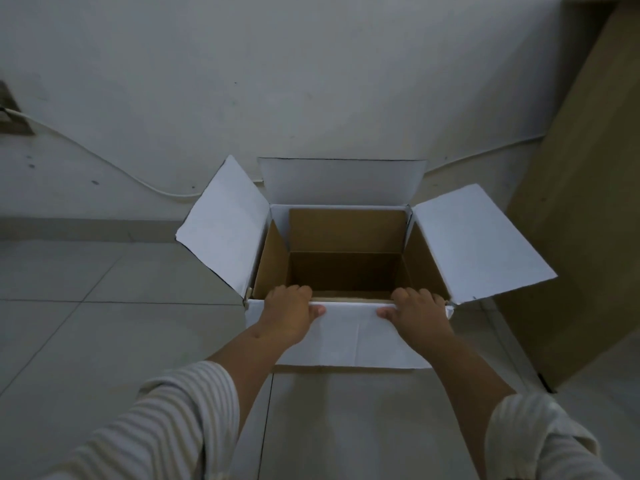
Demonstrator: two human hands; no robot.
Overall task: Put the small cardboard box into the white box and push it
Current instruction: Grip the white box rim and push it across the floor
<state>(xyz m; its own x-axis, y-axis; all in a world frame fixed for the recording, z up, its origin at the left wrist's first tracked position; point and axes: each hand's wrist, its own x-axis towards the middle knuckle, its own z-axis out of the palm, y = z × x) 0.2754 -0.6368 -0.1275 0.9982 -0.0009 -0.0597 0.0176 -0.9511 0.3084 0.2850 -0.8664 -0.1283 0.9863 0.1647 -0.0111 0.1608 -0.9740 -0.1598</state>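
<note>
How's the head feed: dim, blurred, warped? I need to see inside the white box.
Head view: dim, flat light with no glare; the white box interior is brown and shadowed toward its floor. Wide-angle bending shows along the wall and floor edges. Both hands on the near rim look sharp enough; the striped sleeves are soft.

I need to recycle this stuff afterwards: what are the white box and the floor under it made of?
White box: seemingly corrugated cardboard, matte white outside, raw brown inside, with creased flaps. Floor: probably ceramic or stone tile, pale grey with a slight sheen and thin grout lines.
</note>
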